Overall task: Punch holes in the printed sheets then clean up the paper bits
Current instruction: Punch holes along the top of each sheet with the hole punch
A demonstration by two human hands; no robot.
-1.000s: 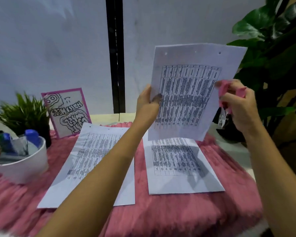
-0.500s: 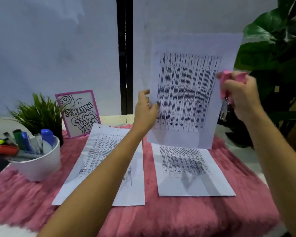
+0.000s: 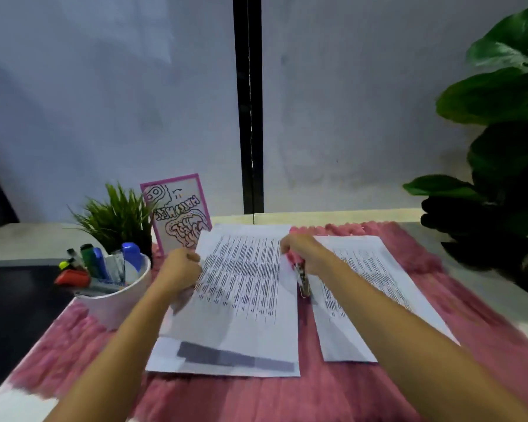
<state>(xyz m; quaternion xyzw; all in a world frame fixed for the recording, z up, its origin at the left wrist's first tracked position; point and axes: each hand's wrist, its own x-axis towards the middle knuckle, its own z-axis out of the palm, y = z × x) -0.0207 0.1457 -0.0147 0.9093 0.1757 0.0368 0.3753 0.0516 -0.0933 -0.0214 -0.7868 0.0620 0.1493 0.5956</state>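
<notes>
A printed sheet [image 3: 241, 287] lies slightly raised over the left pile on the pink fluffy mat [image 3: 333, 388]. My left hand [image 3: 180, 268] pinches its left edge. My right hand [image 3: 305, 252] sits at the sheet's right edge and grips a pink-handled hole punch [image 3: 301, 277] whose metal jaws point toward me. Another printed sheet [image 3: 375, 293] lies flat on the mat to the right, partly under my right forearm. The lower sheet of the left pile [image 3: 171, 360] shows at the bottom edge.
A white cup of markers [image 3: 113, 287] stands at the left, with a small green plant [image 3: 116, 217] and a pink-framed card [image 3: 177, 214] behind it. A large leafy plant [image 3: 500, 147] fills the right side. A dark surface [image 3: 13, 315] lies at far left.
The sheet that both hands held up in the air has come down onto the left pile. Both hands dropped with it, the right one keeping hold of the punch.
</notes>
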